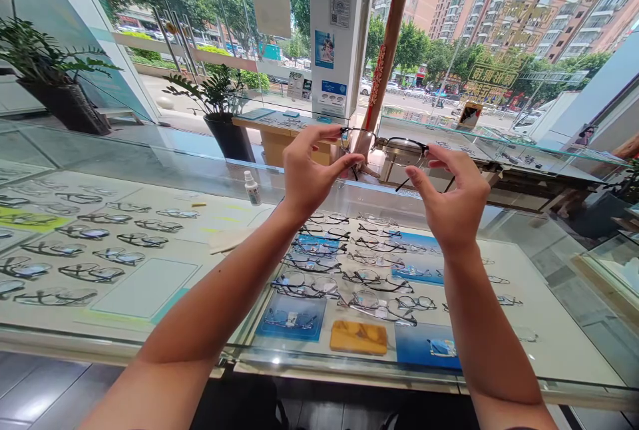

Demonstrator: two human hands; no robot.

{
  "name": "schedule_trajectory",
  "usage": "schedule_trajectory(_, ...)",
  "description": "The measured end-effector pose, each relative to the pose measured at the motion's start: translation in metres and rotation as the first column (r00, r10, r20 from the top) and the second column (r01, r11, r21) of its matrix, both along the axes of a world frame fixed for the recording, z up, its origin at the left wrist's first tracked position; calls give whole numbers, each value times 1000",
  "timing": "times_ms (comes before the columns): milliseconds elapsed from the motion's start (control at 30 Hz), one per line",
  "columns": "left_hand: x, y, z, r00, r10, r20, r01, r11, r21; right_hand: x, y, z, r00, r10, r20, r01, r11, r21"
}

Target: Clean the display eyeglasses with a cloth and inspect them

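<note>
A pair of eyeglasses [405, 142] with dark upper rims is held up in front of me, above the far side of the glass counter. My left hand [313, 167] pinches the frame's left end between thumb and fingers. At the opposite end, my right hand [452, 190] grips the right corner, its thumb below and fingers above. The temples hang down and away from the lenses. Below my arms, rows of eyeglasses [374, 278] lie inside the glass display counter [200, 337].
A small white spray bottle [252, 188] stands on the counter, left of my left hand. Potted plants [227, 130] are beyond it, near the window. An orange-brown case [358, 337] lies in the near part of the display. Another glass showcase [499, 150] stands by the window.
</note>
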State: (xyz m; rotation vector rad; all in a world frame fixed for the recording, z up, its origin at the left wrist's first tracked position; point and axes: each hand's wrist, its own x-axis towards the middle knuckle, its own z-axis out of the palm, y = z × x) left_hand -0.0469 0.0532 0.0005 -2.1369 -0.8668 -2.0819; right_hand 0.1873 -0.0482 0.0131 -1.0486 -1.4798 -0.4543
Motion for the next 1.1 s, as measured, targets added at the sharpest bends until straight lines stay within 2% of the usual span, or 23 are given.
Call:
schedule_trajectory(233, 0, -1, -1, 999, 52, -4, -52, 996, 67, 1, 1, -1, 1000, -7, 7, 7, 1000, -25)
schedule_trajectory(400, 0, -2, -1, 996, 83, -18, -82, 995, 64, 2, 1, -1, 1000, -13, 12, 13, 999, -48)
schedule_trajectory(733, -1, -2, -2, 998, 64, -12, -63, 997, 51, 3, 4, -2, 1000, 4, 15, -4, 1000, -25)
schedule_trajectory(1100, 2, -5, -1, 996, 88, -5, -88, 994, 67, 4, 3, -2, 1000, 3, 1, -3, 998, -55)
